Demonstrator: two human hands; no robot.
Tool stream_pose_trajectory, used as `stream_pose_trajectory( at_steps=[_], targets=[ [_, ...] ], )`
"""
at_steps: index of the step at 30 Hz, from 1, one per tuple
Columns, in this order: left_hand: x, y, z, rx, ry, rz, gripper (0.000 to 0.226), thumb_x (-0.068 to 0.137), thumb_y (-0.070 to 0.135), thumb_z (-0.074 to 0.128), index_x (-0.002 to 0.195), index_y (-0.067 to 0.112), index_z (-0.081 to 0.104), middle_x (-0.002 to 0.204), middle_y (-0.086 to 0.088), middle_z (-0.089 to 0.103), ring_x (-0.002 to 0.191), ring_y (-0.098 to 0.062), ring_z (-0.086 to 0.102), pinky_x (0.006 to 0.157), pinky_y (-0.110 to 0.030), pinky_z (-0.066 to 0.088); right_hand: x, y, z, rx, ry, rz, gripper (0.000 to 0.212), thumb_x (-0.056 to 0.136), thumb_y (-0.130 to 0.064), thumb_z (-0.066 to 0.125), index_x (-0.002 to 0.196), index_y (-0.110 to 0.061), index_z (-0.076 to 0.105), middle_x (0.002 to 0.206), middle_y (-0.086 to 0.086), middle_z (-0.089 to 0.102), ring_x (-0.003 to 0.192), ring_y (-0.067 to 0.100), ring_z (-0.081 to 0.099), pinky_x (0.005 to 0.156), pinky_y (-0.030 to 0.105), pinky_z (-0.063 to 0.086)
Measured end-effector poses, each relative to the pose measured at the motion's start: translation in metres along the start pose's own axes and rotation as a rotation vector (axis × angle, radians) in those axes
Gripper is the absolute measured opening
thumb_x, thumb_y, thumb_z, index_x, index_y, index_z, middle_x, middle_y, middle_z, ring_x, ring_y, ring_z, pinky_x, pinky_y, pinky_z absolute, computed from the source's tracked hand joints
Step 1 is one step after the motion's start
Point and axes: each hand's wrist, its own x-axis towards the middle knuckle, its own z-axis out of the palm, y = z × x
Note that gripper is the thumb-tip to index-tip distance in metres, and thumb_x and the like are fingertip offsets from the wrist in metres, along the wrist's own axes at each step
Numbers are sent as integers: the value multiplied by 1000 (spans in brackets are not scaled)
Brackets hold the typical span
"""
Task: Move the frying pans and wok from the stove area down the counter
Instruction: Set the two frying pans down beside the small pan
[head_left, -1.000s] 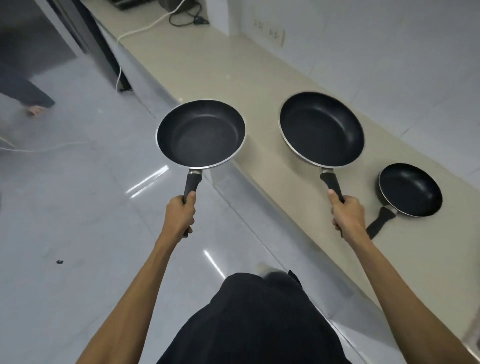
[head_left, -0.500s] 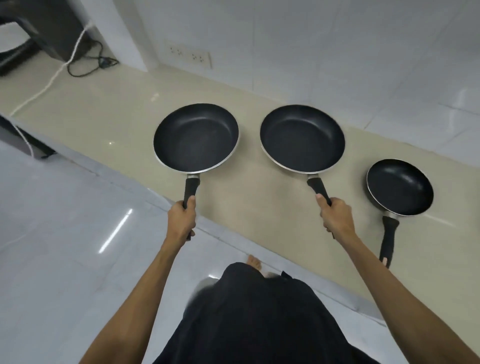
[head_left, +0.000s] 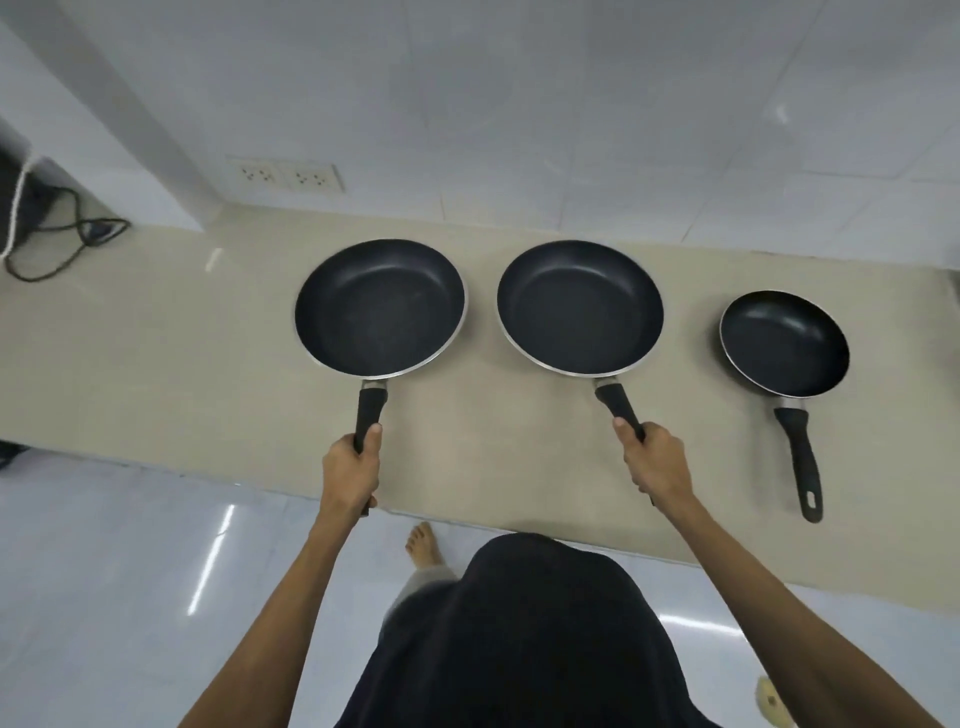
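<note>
Two large black frying pans with metal rims hang side by side over the beige counter (head_left: 156, 353). My left hand (head_left: 349, 473) grips the black handle of the left frying pan (head_left: 379, 306). My right hand (head_left: 655, 460) grips the handle of the right frying pan (head_left: 579, 306). A smaller black frying pan (head_left: 784, 351) lies on the counter to the right, its handle pointing toward the front edge, with no hand on it. No wok or stove is in view.
A white tiled wall with a double power socket (head_left: 284, 176) runs behind the counter. Black and white cables (head_left: 62, 244) lie on the counter at far left. The glossy floor and my bare foot (head_left: 423, 545) are below the counter's front edge.
I have turned to face the counter squarely. Both held pans have swung in over the counter; the left one was out over the floor before. The small pan has stayed put.
</note>
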Motion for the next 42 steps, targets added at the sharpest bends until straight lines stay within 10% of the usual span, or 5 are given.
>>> stream_pose_trajectory(
  at_steps=[25,42],
  targets=[
    [142,-42,-120,87,-138,107,53,100,53,49,84,2,54,68,-13,54,39,-25,51,41,-45,54,-47,-83,128,46,147,177,57,98,-60,47,79,-7,57,72,15,66,65,36,67,62,51,61],
    [158,-72,-130,60,-146,76,52,98,58,47,79,10,50,65,-9,51,37,-19,48,39,-32,48,-59,-117,177,13,37,199,51,106,-52,35,103,-3,50,88,17,64,70,34,68,60,40,59]
  ],
)
